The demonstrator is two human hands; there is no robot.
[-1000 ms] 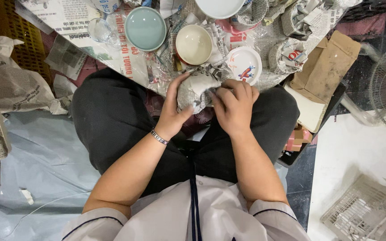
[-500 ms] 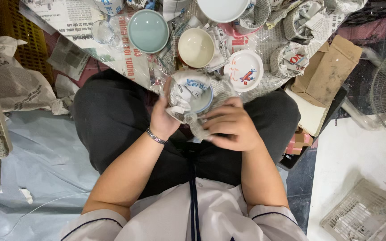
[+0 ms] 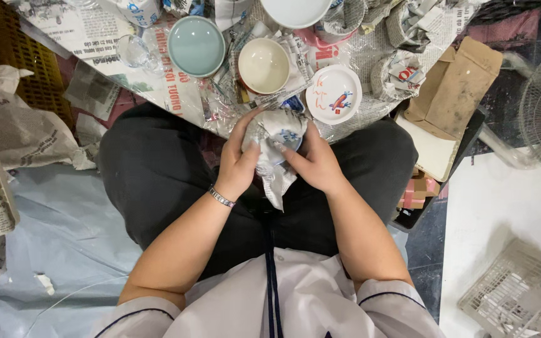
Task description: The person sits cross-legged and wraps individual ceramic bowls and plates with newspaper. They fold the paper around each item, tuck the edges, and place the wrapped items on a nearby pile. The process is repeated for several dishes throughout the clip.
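Paper-wrapped bowl over my lap, loose paper tail hanging toward 6 o'clock; which way its mouth faces I cannot tell. My left hand cups it from 9 o'clock, fingers curled tight. My right hand grips from 3 o'clock. Small painted dish at 1 o'clock, cream bowl at 12, green plate at 11.

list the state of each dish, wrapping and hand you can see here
paper-wrapped dish: partly wrapped, held over the lap
left hand: gripping the dish
right hand: gripping the dish
pale green bowl: unwrapped, upright, empty
cream bowl: unwrapped, upright, empty
small white saucer: unwrapped, face up
brown envelope: lying flat
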